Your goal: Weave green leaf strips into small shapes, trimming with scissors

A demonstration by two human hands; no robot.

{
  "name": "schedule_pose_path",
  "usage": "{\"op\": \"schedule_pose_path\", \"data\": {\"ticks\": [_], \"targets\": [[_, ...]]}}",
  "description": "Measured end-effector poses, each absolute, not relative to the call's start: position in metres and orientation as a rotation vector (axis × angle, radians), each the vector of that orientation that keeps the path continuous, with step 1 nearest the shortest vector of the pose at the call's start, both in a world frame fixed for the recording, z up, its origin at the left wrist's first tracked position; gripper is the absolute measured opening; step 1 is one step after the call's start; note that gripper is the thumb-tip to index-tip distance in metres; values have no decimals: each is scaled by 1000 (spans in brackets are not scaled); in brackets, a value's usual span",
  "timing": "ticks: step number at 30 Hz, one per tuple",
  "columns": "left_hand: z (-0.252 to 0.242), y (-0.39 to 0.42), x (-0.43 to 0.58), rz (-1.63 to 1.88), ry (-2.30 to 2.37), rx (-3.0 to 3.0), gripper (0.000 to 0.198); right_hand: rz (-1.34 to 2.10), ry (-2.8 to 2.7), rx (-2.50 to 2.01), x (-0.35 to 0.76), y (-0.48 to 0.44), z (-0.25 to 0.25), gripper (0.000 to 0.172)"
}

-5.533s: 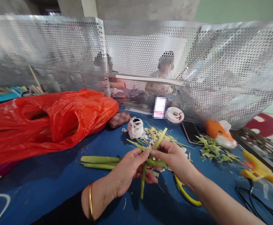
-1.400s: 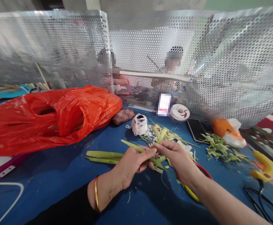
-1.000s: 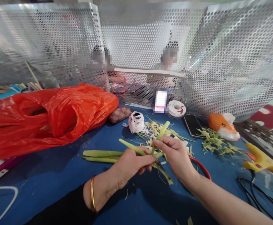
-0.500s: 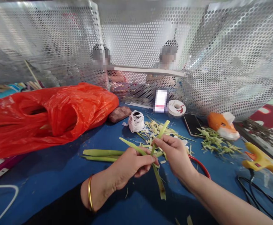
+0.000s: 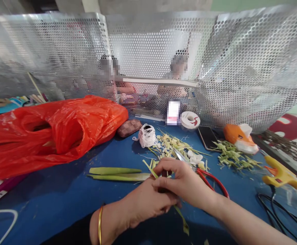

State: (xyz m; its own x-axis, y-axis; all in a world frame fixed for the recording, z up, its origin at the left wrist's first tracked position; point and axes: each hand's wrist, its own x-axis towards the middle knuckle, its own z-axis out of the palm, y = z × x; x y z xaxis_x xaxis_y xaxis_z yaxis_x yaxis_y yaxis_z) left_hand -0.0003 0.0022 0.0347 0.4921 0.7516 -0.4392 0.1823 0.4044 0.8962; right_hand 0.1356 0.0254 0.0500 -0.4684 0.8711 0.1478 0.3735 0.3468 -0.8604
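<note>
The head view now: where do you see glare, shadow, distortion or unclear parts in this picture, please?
Head view: glare on the red plastic bag; head view: dark shadow on the blue table below the hands; head view: right forearm looks stretched toward the corner, perhaps by a wide lens; head view: the upright bright screen is pixelated.

The strip (image 5: 150,168) is narrow, flat and yellow-green. It juts from the far side of the grip, slanting away to the left, its tip free. The part inside the grip is hidden, so any fold there cannot be told. A darker green tail (image 5: 181,216) trails from the near side, slanting down to the right, brownish toward its end; whether both are one piece is unclear.
</note>
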Motion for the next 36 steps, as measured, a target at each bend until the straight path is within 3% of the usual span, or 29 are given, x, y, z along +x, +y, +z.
{"op": "schedule_pose_path", "data": {"ticks": [7, 11, 15, 28, 33, 36], "targets": [[33, 3, -4, 467, 826, 1064, 35, 1463, -1592, -1228, 135, 23, 48, 15], [35, 1, 1, 477, 816, 1145, 26, 1234, -1697, -1250, 134, 21, 46, 14], [33, -3, 4, 436, 822, 1240, 29, 988, -1778, -1223, 132, 19, 44, 17], [20, -3, 5, 465, 802, 1142, 15, 799, -1896, -1057, 126, 15, 35, 13], [22, 6, -3, 611, 884, 1034, 41, 643, -1843, -1023, 140, 24, 49, 11], [30, 16, -13, 724, 868, 958, 52, 596, -1703, -1231, 155, 36, 57, 26]]}}
